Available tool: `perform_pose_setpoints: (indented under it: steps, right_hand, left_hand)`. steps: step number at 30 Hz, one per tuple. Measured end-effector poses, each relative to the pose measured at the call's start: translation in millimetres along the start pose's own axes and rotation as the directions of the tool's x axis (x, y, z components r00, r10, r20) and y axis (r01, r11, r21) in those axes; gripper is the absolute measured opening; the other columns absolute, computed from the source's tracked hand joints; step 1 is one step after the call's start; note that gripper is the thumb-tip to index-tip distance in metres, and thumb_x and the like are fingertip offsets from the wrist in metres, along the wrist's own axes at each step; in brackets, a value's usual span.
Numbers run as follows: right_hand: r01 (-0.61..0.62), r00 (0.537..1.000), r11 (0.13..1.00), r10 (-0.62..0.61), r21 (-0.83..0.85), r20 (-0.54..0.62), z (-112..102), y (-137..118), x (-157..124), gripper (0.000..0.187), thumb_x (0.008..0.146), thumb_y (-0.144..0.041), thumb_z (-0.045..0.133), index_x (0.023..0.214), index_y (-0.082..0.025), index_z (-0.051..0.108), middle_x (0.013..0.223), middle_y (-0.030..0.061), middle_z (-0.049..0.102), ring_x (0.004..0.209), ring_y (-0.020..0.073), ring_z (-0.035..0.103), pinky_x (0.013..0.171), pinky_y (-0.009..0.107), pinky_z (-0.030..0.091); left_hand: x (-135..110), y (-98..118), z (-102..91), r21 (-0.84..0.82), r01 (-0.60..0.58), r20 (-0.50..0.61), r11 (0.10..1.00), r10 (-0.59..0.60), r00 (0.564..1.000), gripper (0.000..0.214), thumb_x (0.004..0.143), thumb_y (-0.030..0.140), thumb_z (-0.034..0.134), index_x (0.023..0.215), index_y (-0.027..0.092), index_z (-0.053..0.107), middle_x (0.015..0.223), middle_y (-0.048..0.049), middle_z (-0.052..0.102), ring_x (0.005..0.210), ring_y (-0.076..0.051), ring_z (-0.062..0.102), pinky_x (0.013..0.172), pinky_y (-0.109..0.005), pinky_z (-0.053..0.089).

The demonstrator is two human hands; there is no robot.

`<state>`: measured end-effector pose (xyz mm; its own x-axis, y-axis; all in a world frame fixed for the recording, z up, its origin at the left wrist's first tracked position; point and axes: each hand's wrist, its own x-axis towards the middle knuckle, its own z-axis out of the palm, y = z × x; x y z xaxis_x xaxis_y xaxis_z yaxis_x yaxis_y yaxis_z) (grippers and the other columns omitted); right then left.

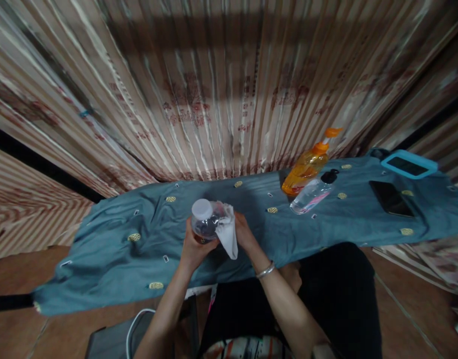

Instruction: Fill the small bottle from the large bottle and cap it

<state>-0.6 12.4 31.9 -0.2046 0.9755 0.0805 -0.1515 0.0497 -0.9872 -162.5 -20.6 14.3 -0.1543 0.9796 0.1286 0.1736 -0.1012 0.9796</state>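
A clear plastic bottle (207,227) with a white cap is held up over the cloth-covered table, roughly in the middle. Around its lower left side wraps my left hand (194,249), fingers closed and thumb across the near side. My right hand (243,230) grips a white cloth or tissue (227,233) against the bottle's right side. Part of that white piece hangs down between my hands. The fingertips of my right hand are hidden behind it.
On the blue-green tablecloth (154,264), to the right, are an orange pump bottle (305,169), a clear bottle with a black top (313,194), a dark phone (391,198) and a light-blue framed device (410,164). A striped curtain (214,99) hangs behind.
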Motion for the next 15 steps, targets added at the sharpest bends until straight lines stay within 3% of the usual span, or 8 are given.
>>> perform_pose_setpoints:
  steps: [7, 11, 15]
  right_hand:
    - [0.012, 0.998, 1.000, -0.012, 0.001, 0.067, 0.8, -23.0, 27.5, 0.039, 0.096, -0.049, 0.063, 0.118, -0.016, 0.065, 0.112, 0.0053, 0.068, 0.096, 0.0181, 0.067, 0.083, 0.038, 0.059]
    - [-0.009, 1.000, 1.000, 0.009, 0.020, 0.010, -2.8, -12.8, 33.5, 0.040, 0.097, -0.049, 0.062, 0.122, -0.017, 0.064, 0.117, 0.0068, 0.067, 0.099, 0.0184, 0.067, 0.085, 0.039, 0.059]
    - [-0.001, 0.995, 0.999, 0.005, 0.035, -0.100, 2.7, 5.1, 10.7, 0.041, 0.097, -0.049, 0.061, 0.125, -0.019, 0.063, 0.126, 0.0085, 0.066, 0.109, 0.0208, 0.066, 0.095, 0.044, 0.056]
  left_hand:
    - [10.4, 0.0, -9.7, 0.142, -0.061, 0.067, 0.988, 0.052, 0.996, 0.067, 0.045, 0.035, 0.090, 0.104, 0.022, 0.063, 0.109, -0.0080, 0.073, 0.111, -0.033, 0.070, 0.103, -0.046, 0.056]
    - [-4.0, -2.7, 10.2, 0.035, -0.019, -0.032, 0.999, 0.020, 0.999, 0.080, 0.052, 0.034, 0.087, 0.124, 0.022, 0.054, 0.122, -0.0109, 0.070, 0.122, -0.031, 0.068, 0.105, -0.043, 0.055]
    - [-22.2, -6.8, 31.8, -0.120, -0.004, -0.133, 0.993, -0.012, 0.991, 0.080, 0.064, 0.037, 0.084, 0.133, 0.023, 0.044, 0.132, -0.0137, 0.067, 0.123, -0.029, 0.069, 0.105, -0.044, 0.056]
